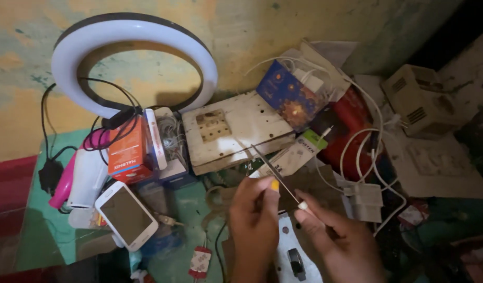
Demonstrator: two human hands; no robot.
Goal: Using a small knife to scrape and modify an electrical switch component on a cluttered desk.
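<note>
My left hand (254, 220) and my right hand (338, 238) meet low in the middle of the head view. Both pinch a thin grey metal blade or tweezers (275, 175) that slants up to the left from my fingertips. Below my hands lies a white flat part with a small dark piece (296, 262) on it. A white smartphone (127, 215) lies face up to the left of my left hand.
A lit ring light (134, 34) stands at the back left, with an orange box (127, 152) and a pink and white dryer (81, 175) below it. A white perforated board (236, 131), a blue box (291, 94), white cables and chargers (364, 196) crowd the green table.
</note>
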